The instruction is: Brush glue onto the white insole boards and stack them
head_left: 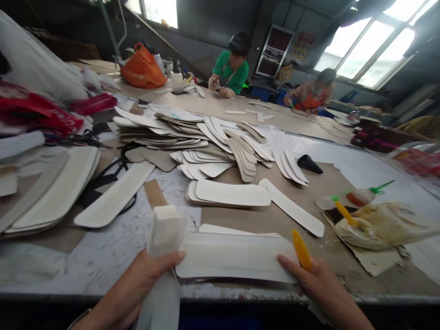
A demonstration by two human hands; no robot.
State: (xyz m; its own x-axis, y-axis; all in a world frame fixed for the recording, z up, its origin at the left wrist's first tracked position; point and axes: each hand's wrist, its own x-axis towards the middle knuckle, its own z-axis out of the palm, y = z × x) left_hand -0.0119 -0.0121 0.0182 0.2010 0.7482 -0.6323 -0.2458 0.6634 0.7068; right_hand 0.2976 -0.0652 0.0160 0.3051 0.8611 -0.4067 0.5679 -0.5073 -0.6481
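Note:
My left hand (146,272) is closed, its thumb pressing on the left end of a long, white, slightly curved panel (237,256). A translucent white strip (168,231) stands folded beside that thumb, and a tail of it hangs past the table edge. At the panel's other end, my right hand (318,277) grips with the thumb on top. A yellow handle (301,250) sticks up from the same hand; its working end is hidden. Just behind lie another white panel (233,192), stacked on others, and a single angled one (294,208).
Piles of curved pieces (161,128) cover the table's middle, with larger panels (62,188) at left. To the right sit a glue-stained container with a yellow brush (350,217) and a green-tipped bottle (360,196). An orange bag (142,68) and two people (232,68) are farther back.

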